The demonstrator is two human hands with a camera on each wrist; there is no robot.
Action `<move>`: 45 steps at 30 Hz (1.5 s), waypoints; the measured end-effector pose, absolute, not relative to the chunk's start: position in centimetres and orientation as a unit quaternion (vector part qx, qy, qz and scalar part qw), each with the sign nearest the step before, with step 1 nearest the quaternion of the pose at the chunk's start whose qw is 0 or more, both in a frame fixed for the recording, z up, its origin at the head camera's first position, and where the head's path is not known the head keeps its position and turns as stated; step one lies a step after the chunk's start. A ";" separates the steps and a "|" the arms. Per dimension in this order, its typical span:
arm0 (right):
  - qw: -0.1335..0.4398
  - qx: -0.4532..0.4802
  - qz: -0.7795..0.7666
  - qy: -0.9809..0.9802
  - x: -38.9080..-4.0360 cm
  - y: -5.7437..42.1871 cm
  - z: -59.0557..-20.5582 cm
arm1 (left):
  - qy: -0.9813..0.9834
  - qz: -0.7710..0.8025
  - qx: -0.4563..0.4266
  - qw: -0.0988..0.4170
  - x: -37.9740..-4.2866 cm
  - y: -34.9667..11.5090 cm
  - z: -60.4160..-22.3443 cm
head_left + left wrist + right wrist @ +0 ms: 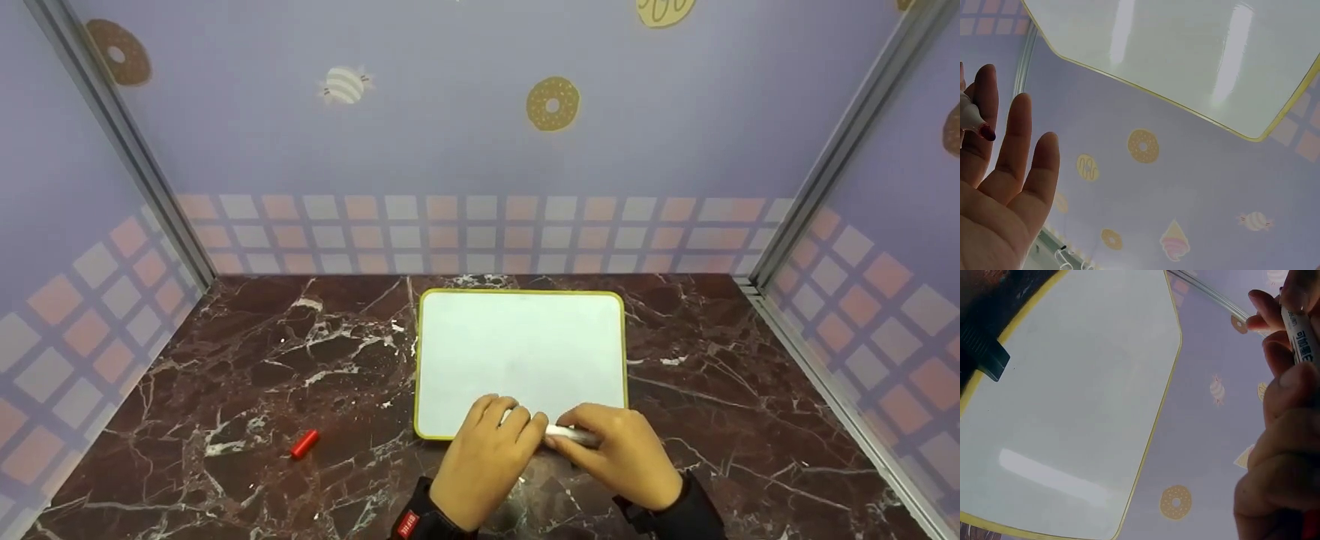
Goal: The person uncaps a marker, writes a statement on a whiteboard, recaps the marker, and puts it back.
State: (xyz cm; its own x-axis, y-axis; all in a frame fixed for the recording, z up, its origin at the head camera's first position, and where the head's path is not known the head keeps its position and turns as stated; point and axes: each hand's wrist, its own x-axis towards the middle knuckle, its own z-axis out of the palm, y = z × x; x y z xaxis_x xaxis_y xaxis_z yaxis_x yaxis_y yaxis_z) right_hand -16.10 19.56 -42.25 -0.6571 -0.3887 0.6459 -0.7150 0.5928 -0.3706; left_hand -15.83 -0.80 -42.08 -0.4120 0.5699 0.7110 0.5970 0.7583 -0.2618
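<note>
A white marker [564,433] lies between both hands, over the near edge of a yellow-framed whiteboard [517,352]. My right hand [626,454] grips its barrel; printed lettering on the marker [1301,340] shows in the right wrist view. At the other end, my left hand [491,465] pinches it between thumb and fingers. The bare dark-red tip of the marker [986,132] sticks out in the left wrist view, where the other fingers [1039,180] of that hand stand loosely spread. A red cap [304,444] rests on the table, left of the board.
The marble-patterned table [337,360] is enclosed by purple walls [450,150] with pink and white squares and printed sweets. Metal corner posts [832,150] stand at both sides. A dark ribbed piece [985,354] overlaps the board's edge in the right wrist view.
</note>
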 end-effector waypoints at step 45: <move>0.149 0.333 0.586 -0.723 -16.3 19.5 -41.8 | -0.811 -0.339 -0.369 0.303 -15.4 0.3 -42.4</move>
